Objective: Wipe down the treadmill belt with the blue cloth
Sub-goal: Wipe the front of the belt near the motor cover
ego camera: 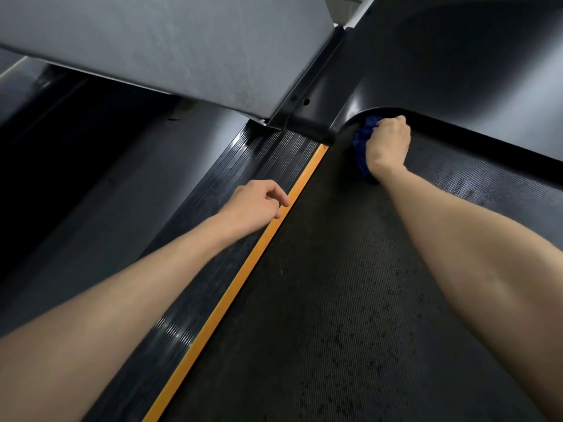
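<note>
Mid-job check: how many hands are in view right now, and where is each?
2. The right hand grips the blue cloth on the treadmill belt, up by the front cover. The left hand rests on the side rail, touching the orange strip.

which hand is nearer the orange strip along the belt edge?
Left. The left hand rests on the side rail, fingertips at the orange strip. The right hand is away to the strip's right, gripping the blue cloth on the belt.
</note>
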Demonstrator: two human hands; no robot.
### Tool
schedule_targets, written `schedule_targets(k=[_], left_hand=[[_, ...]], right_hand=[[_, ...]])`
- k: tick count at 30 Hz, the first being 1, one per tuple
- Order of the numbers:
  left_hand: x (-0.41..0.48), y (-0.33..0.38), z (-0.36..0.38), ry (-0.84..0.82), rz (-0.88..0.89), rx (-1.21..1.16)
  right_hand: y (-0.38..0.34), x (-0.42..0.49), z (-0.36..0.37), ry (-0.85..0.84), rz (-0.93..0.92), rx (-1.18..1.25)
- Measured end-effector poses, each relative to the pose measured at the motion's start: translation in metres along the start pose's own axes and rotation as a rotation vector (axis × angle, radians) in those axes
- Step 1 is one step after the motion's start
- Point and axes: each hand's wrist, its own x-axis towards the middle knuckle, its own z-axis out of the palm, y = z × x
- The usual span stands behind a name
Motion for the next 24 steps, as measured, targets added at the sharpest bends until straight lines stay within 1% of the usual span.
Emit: schedule_targets(k=[1, 2, 3, 6, 7, 8, 9, 10, 12, 13, 14, 15, 19, 22, 23, 24], left_hand=[[0.0, -0.002, 0.0, -0.002, -0.005, -0.003], [0.0, -0.003, -0.001, -0.004, -0.009, -0.009], [0.001, -0.003, -0.001, -0.005, -0.011, -0.017], [0.003, 0.0, -0.004, 0.004, -0.011, -0.031], [0.003, 0.002, -0.004, 0.008, -0.007, -0.03], [0.004, 0.005, -0.004, 0.013, 0.002, -0.027], [0.003, 0.006, -0.003, 0.016, 0.009, -0.027], [0.002, 0.007, -0.003, 0.017, 0.016, -0.029], [-0.002, 0.007, -0.001, 0.016, 0.021, -0.031], [-0.005, 0.005, 0.0, 0.015, 0.019, -0.032], [-0.007, 0.004, 0.001, 0.01, 0.014, -0.031], [-0.01, 0.004, 0.001, 0.004, 0.007, -0.03], [-0.016, 0.005, -0.004, 0.002, -0.001, -0.024], [-0.021, 0.008, -0.004, 0.004, -0.005, -0.003], [-0.024, 0.009, -0.002, -0.002, -0.007, 0.004], [-0.026, 0.009, -0.001, -0.009, -0.009, 0.007]], right_hand=[[-0.009, -0.003, 0.0, -0.024, -0.004, 0.019], [-0.017, -0.007, 0.0, -0.051, -0.05, 0.023], [-0.022, -0.015, -0.001, -0.082, -0.132, 0.025], [-0.017, -0.048, -0.004, -0.147, -0.506, 0.007], [-0.01, -0.055, -0.006, -0.155, -0.6, 0.01], [-0.001, -0.055, -0.007, -0.151, -0.647, -0.015], [0.005, -0.05, -0.008, -0.134, -0.628, -0.047], [0.01, -0.042, -0.007, -0.107, -0.539, -0.064], [0.01, -0.032, -0.007, -0.06, -0.275, 0.009], [0.008, -0.035, -0.008, -0.042, -0.188, 0.055], [0.004, -0.044, -0.009, -0.029, -0.174, 0.08], [0.001, -0.057, -0.01, -0.036, -0.208, 0.095], [-0.001, -0.137, -0.019, -0.144, -0.575, 0.199], [0.011, -0.148, -0.024, -0.24, -0.92, 0.116], [0.015, -0.139, -0.025, -0.245, -0.985, 0.074], [0.019, -0.129, -0.024, -0.221, -0.982, 0.048]])
